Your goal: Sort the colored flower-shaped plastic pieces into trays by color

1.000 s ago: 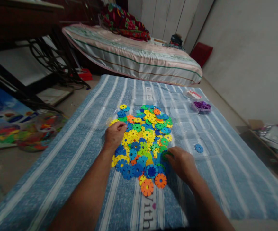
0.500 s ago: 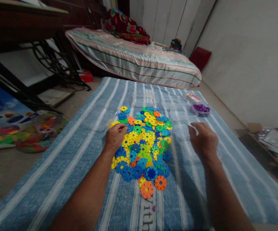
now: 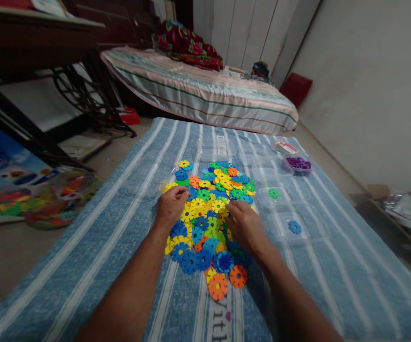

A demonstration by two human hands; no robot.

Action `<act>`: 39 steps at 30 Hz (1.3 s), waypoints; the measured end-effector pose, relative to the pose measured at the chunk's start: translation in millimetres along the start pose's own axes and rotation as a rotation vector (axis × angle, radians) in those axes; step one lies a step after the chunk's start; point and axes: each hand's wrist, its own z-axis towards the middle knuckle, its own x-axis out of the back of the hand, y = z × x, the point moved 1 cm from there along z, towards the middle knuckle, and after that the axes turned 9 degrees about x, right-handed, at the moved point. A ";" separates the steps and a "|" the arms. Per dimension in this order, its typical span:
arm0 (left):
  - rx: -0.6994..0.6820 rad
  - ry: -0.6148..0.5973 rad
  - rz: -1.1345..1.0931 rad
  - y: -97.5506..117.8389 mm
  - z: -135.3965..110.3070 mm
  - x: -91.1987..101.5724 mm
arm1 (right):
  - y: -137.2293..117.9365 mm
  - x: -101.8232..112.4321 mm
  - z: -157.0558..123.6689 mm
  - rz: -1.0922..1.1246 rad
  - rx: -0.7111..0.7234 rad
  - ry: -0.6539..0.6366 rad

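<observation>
A pile of notched, snowflake-shaped plastic discs in yellow, blue, green and orange lies mid-table. At its left edge my left hand is closed in a pinch; whatever its fingertips hold, if anything, is hidden. My right hand reaches over the right side of the pile, fingers bent and thumb apart, touching or just above the discs. To its right, a green disc lies in a clear plastic container. Nearer me, a blue disc sits in another clear container.
A blue striped cloth covers the table. Toward the far right stand a clear box of purple pieces and a box with red-and-white contents. Another clear container is behind the pile. A bed stands beyond the table.
My right hand has moved left from the clear containers to the pile. The green disc it held now lies in a container, and the blue disc has come into view. My left hand stays put.
</observation>
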 end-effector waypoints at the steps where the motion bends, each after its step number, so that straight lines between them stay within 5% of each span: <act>1: -0.003 -0.001 0.002 -0.5 0.3 0.1 | -1.3 -1.8 4.7 -0.010 0.010 -0.012; 7: -0.018 -0.002 -0.008 -4.5 2.4 -0.1 | -5.7 -12.8 23.3 -0.103 0.037 -0.122; 17: -0.016 -0.001 -0.017 -1.0 1.1 0.9 | -1.5 -7.8 18.2 -0.143 0.114 -0.052; 25: 0.005 -0.016 -0.024 1.6 -0.6 1.3 | 57.0 50.0 47.9 -0.338 -0.057 0.049; 30: -0.005 -0.005 -0.030 0.5 -0.3 1.6 | 93.9 88.8 67.4 -0.481 -0.254 0.289; 33: -0.005 -0.008 -0.025 0.6 -0.4 1.6 | 86.3 81.6 58.1 -0.412 -0.243 0.258; 39: 0.008 0.002 0.010 0.5 -0.3 0.7 | 41.3 33.3 16.0 -0.152 -0.164 0.050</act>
